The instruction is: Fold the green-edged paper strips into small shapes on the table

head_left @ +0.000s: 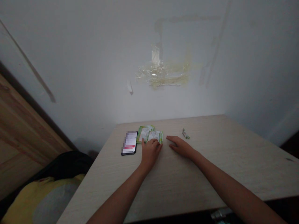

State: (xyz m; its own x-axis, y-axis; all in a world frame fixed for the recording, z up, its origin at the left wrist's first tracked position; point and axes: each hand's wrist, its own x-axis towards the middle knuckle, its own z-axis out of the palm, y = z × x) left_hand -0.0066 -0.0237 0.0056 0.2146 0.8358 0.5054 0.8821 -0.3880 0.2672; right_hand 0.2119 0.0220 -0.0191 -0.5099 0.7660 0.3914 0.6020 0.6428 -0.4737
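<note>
Two flat green and white printed packets lie overlapping on the table. My left hand [150,152] is at the near edge of the right-hand packet [156,135]. Its thumb and bent fingers close together at the packet's near right corner, while one finger stretches toward the other packet [143,133]. To the right, my right hand [181,147] rests low over the tabletop, fingers stretched out and a little apart, with nothing in them. Its fingertips point at the packets without touching them. Part of the right-hand packet is hidden behind my left hand.
A phone [130,143] with a lit screen lies left of the packets. Beyond my right hand is a small crumpled green and white scrap [186,133]. The pale wooden table [233,146] meets a wall with tape remains [163,74]. A yellow and grey soft item [44,199] sits at lower left.
</note>
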